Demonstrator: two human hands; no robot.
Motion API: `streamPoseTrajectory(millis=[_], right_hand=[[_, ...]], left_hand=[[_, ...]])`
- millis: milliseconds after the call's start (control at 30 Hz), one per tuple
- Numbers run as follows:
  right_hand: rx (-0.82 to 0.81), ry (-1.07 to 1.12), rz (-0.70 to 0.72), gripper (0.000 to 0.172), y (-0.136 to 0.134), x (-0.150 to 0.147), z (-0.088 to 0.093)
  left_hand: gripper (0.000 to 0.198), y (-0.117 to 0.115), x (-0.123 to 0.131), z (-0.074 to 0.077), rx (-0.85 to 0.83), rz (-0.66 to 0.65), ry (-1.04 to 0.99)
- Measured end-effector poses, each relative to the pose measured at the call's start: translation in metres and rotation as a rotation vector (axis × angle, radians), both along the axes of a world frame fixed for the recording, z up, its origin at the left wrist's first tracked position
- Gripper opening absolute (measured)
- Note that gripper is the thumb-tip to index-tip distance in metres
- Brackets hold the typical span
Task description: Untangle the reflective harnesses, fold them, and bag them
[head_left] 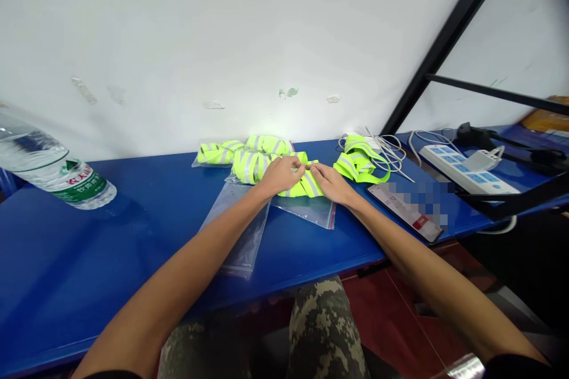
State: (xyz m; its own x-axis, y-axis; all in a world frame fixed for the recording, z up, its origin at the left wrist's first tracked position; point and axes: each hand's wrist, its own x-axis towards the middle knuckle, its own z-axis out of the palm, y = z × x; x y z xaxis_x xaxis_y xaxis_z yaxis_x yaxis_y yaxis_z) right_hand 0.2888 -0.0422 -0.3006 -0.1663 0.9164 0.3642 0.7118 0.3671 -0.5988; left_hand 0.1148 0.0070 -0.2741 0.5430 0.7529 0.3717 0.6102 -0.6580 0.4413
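Note:
Both hands are at a bundle of neon-yellow reflective strap (306,186) with silver bands. My left hand (282,174) pinches at the bundle's top left, fingers pressed together. Opposite it, my right hand (331,182) has its thumb and fingers closed on the strap's right part. Beneath lies a clear zip bag (311,213) with a red edge at its opening. Another clear bag (242,231) lies flat under my left forearm. Behind my hands sit more rolled reflective straps (251,166), some in clear bags. A loose heap of the strap (358,163) lies to the right.
A large water bottle (53,160) is at the left. On the right are a phone (404,210), a white power strip (466,172) and a coiled white cable (391,151). A black metal frame (427,77) rises there. The blue table (146,237) meets a white wall.

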Motion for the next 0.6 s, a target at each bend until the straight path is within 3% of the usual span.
streamPoseTrajectory(millis=[67,167,233,333,400,600], right_hand=[[0.030,0.083,0.050,0.034,0.004,0.001,-0.001],[0.216,0.058,-0.040,0.032,-0.005,-0.005,0.001],[0.323,-0.121,-0.085,0.034,-0.018,-0.011,0.004],[0.351,-0.428,0.000,0.049,-0.035,-0.016,0.009],[0.353,-0.494,0.044,0.057,-0.037,-0.013,0.009],[0.256,-0.234,0.015,0.045,-0.009,0.007,0.005]], left_hand=[[0.017,-0.002,-0.001,0.000,0.063,-0.019,-0.025],[0.022,-0.004,0.000,-0.001,0.118,0.017,-0.052],[0.022,-0.004,0.000,-0.001,0.070,0.075,-0.047],[0.017,-0.003,0.000,0.001,0.028,0.161,-0.038],[0.017,-0.006,0.000,0.004,0.022,0.187,-0.045],[0.038,-0.021,0.001,0.016,0.112,0.158,-0.041]])
